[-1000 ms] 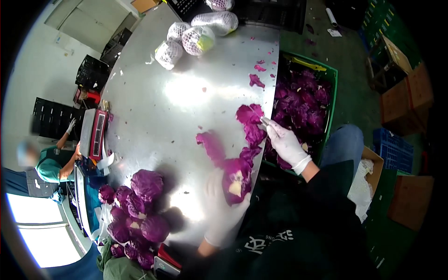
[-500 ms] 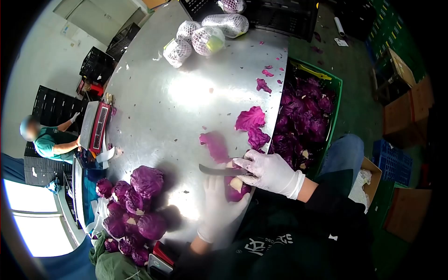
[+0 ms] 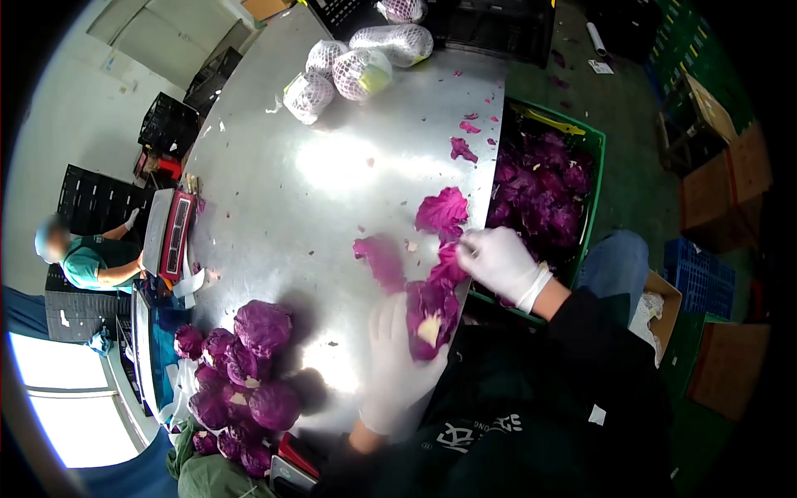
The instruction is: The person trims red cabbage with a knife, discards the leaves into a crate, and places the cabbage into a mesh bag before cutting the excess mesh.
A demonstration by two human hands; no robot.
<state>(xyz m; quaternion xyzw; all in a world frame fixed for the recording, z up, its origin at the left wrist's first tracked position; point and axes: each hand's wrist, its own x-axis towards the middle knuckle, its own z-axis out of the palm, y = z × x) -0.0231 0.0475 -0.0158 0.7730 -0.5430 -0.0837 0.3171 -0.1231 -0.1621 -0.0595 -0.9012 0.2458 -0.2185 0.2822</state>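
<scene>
A red cabbage (image 3: 422, 311) with a pale cut stem end lies at the table's near edge. My left hand (image 3: 395, 361), in a white glove, is wrapped round its left and lower side. My right hand (image 3: 501, 264), gloved too, has its fingers closed on a bright purple cabbage leaf (image 3: 448, 267) just above the head. The knife is out of sight now; whether the right hand still has it is hidden. Loose leaves (image 3: 442, 212) lie beyond the hands, and a blurred leaf (image 3: 382, 261) sits to the left.
Several whole red cabbages (image 3: 264, 328) are piled at the left. Netted cabbages (image 3: 361, 73) lie at the far end of the metal table (image 3: 266, 191). A green crate (image 3: 599, 178) of purple leaves stands at the right. A co-worker (image 3: 87, 257) is by a red scale (image 3: 176, 236).
The knife seen in my right hand has gone from view. That hand has moved up and right and now grips a leaf. The cabbage's stem end has turned and shifted slightly.
</scene>
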